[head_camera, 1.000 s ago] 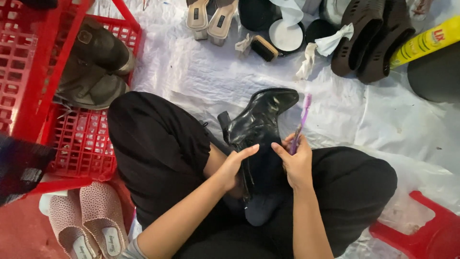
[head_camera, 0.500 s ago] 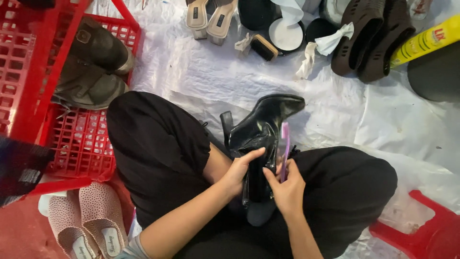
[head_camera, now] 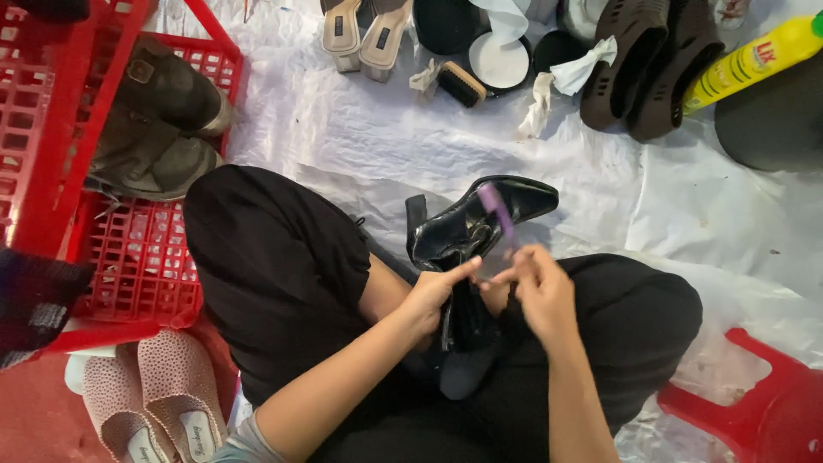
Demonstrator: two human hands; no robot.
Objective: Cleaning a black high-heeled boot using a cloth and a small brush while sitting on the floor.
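A glossy black heeled boot [head_camera: 480, 225] lies across my lap, toe pointing up and to the right. My left hand [head_camera: 433, 296] grips its shaft near the ankle. My right hand [head_camera: 536, 287] holds a purple toothbrush [head_camera: 495, 208], blurred by motion, with its head against the upper of the boot. I sit cross-legged in black trousers on a white plastic sheet [head_camera: 360, 129].
A red crate [head_camera: 60, 129] at left holds dark brown boots [head_camera: 159, 120]. Pink slippers [head_camera: 146, 399] lie at the bottom left. Along the top are beige heels [head_camera: 360, 34], a shoe brush [head_camera: 459, 83], white cloths [head_camera: 557, 81], brown sandals [head_camera: 643, 69] and a yellow bottle [head_camera: 754, 56]. A red stool [head_camera: 763, 411] stands at the bottom right.
The boot has tilted so its toe points further right. My right hand has shifted down and back, moving the toothbrush across the boot's upper.
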